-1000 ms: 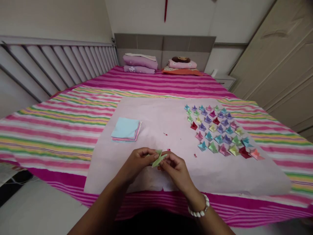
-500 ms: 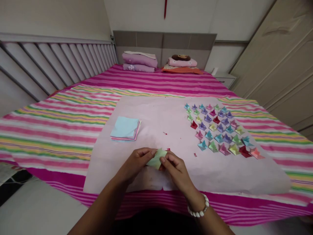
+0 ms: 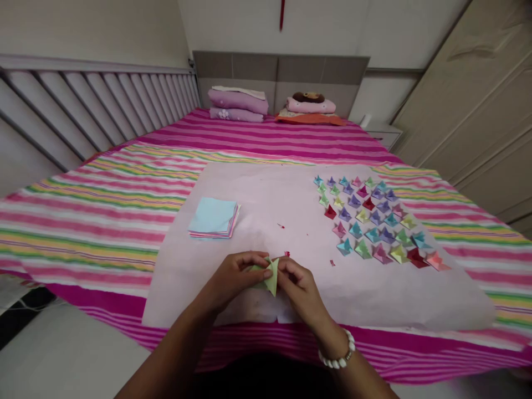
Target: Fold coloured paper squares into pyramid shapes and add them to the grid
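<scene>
Between my two hands is a folded piece of light green origami paper [image 3: 271,281], held above the near part of a large pale sheet. My left hand [image 3: 233,277] pinches its left side between thumb and fingers. On the other side, my right hand [image 3: 300,284] grips the paper's right edge, with a white beaded bracelet at that wrist. Part of the paper is hidden behind the fingers. Beyond my left hand lies a stack of square paper [image 3: 214,215], light blue on top. Rows of small folded paper boats [image 3: 373,235] in many colours sit to the right.
The pale sheet [image 3: 257,194] lies on a striped bed cover [image 3: 95,213]. Small red scraps [image 3: 332,262] are scattered near its middle. Folded purple bedding [image 3: 238,102] and a second pile [image 3: 311,106] stand by the headboard [image 3: 235,69]. A white railing [image 3: 100,105] runs along the left.
The green paper has turned from a broad flat face to a narrower, pointed shape with its tip downward. My left thumb has moved right across it; both hands stay in place.
</scene>
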Tool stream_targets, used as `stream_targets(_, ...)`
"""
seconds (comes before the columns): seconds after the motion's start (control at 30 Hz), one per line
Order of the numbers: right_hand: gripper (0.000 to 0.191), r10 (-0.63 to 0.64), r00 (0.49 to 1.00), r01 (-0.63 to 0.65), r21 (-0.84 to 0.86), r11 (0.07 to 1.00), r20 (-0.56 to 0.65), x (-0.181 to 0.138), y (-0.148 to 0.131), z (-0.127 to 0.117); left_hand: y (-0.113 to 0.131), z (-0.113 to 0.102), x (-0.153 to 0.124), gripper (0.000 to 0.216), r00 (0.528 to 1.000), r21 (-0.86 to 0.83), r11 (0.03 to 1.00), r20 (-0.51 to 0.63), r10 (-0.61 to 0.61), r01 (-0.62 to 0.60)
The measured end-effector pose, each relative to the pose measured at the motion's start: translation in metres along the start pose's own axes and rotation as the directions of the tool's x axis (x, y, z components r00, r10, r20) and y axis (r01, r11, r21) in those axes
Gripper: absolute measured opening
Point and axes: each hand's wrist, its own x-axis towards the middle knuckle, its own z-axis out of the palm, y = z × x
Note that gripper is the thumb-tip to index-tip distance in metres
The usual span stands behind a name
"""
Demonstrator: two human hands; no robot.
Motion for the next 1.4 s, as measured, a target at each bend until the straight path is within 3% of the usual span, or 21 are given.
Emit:
stream_targets(0.13,0.026,0.057,0.998,-0.056,0.050,0.997,-0.017,-0.0006,-0.0006,0.0003,0.0011,-0.0004,-0.0018,0.022,0.999,0.047,0.998,-0.019,0.048,-0.047)
stream_targets(0.33,0.027,0.136,0.987,-0.127,0.107,0.986,-0.089,-0.0019,0.0026,-0.0007,-0.0006,-0.0032,-0.0070,0.055,0.988,0.037,0.996,0.136,0.075,-0.081)
stream_targets(0.53,0.025,0.171,0.981,-0.143,0.260,0.955,-0.087,-0.0016,0.0057,0.0004,-0.0022,-0.0061,-0.0053,0.025,0.996,0.111,0.990,0.031,0.088,-0.091)
stream_targets(0.63,0.041,0.165,0.982,-0.136,0.261,0.956,-0.094,-0.0014,0.0047,-0.0006,-0.0009,-0.0062,-0.0058,0.023,0.992,0.077,0.994,0.108,0.071,-0.079)
stream_targets(0.7,0.032,0.157,0.985,-0.139,0.203,0.969,-0.077,-0.0018,0.0038,-0.0017,-0.0009,-0.0058,-0.0060,0.022,0.990,0.069,0.995,0.123,0.064,-0.073)
stream_targets(0.87,0.013,0.146,0.985,-0.127,0.179,0.976,-0.095,-0.0028,0.0036,-0.0033,-0.0017,-0.0061,-0.0053,0.016,0.999,0.131,0.990,0.010,0.045,-0.046)
stream_targets(0.97,0.011,0.149,0.983,-0.125,0.215,0.969,-0.103,-0.0025,0.0031,-0.0036,-0.0004,-0.0067,-0.0061,0.013,0.997,0.136,0.988,0.036,0.063,-0.067)
stream_targets(1.17,0.012,0.138,0.986,-0.120,0.178,0.977,-0.089,-0.0021,-0.0012,-0.0035,0.0032,-0.0060,-0.0071,0.035,1.000,0.039,0.999,0.029,-0.001,0.000)
stream_targets(1.27,0.011,0.118,0.988,-0.103,0.151,0.983,-0.096,-0.0016,-0.0022,-0.0028,0.0037,-0.0064,-0.0064,0.024,0.998,0.149,0.988,-0.033,0.051,-0.046)
stream_targets(1.4,0.008,0.057,0.992,-0.044,0.113,0.993,-0.117,-0.0007,-0.0025,-0.0008,0.0022,-0.0073,-0.0061,0.017,0.997,0.199,0.978,-0.033,0.073,-0.065)
